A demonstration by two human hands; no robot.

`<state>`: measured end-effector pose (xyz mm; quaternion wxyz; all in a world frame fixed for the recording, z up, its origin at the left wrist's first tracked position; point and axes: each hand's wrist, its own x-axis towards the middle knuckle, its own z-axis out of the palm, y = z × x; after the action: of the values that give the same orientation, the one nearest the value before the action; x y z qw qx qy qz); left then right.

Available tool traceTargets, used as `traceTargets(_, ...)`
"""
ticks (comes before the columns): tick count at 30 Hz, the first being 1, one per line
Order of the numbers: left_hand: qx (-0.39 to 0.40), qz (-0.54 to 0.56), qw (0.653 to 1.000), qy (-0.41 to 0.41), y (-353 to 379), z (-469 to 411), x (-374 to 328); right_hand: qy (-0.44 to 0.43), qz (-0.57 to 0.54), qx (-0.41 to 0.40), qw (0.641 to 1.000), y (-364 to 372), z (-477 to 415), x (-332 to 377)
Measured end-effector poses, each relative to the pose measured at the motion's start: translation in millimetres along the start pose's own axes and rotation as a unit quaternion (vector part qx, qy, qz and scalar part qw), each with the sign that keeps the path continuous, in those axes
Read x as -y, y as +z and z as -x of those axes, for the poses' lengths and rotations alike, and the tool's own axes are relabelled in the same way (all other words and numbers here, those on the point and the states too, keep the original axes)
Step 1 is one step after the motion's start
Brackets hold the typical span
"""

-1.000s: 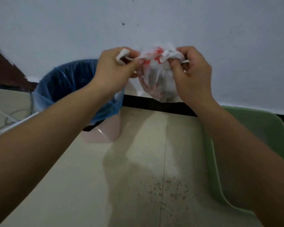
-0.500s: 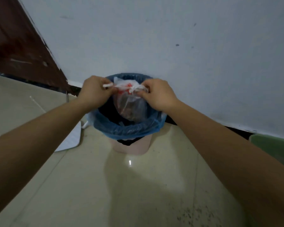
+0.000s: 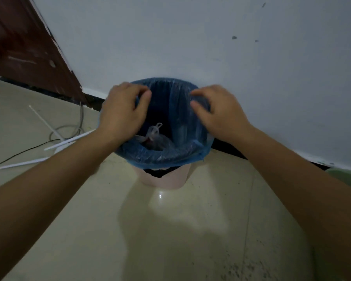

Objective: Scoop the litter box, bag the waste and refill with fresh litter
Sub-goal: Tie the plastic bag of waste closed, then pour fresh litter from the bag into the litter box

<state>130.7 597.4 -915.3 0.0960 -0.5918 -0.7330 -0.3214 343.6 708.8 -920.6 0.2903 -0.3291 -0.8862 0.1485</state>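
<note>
1. Plainly, the scene is bounded by a pale wall (image 3: 231, 47) and a tiled floor (image 3: 170, 230).
2. A pink bin (image 3: 162, 181) is stood on the floor against the wall, and a blue liner (image 3: 170, 157) is folded over its rim.
3. Only a green corner of the litter box (image 3: 349, 177) is seen, at the right edge and well apart from the bin. Its contents cannot be judged.
4. The left hand (image 3: 122, 114) and the right hand (image 3: 221, 114) are held over the bin's mouth, one at each side. Their fingers are loosely curled and nothing is gripped. Whether the liner is touched cannot be told.
5. The knotted waste bag (image 3: 156, 138) lies at the bottom of the bin, inside the liner and apart from both hands. The bagging step is therefore judged finished, with the waste disposed of.
6. Dark grains (image 3: 247, 268) are scattered on the floor near the lower edge.
7. Refilling is judged to be what remains. For this, both hands would need to be drawn back from the bin and turned right toward the litter box. No fresh litter is in view, so it would have to be fetched first. The spilled grains may also need to be swept up.
</note>
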Motion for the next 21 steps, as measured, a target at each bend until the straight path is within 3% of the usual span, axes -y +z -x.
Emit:
traceTargets(3, -0.066, -0.025, 0.997, 0.009, 7.6, 14.0, -23.0, 0.026, 0.058, -0.1, 0.993, -14.4, 25.4, -27.9)
traceTargets(7, -0.041, -0.086, 0.995, -0.009, 6.1, 27.2, -69.6, 0.081, 0.116, -0.082, 0.987, -48.8, 46.0, -38.2)
traceTargets(11, -0.044, -0.111, 0.993, 0.002, -46.6, 4.7, -113.2, 0.064, 0.167, -0.092, 0.98, -109.5, 41.9, -4.7)
traceTargets(16, -0.073, -0.132, 0.989, 0.005, -178.9, -39.0, -156.4, 0.04, 0.155, -0.082, 0.984, -198.5, -9.5, 90.4)
traceTargets(21, -0.102, -0.198, 0.975, -0.029, -389.7, -111.9, -162.6, -0.033, 0.107, -0.079, 0.991, -310.8, -117.2, 241.4)
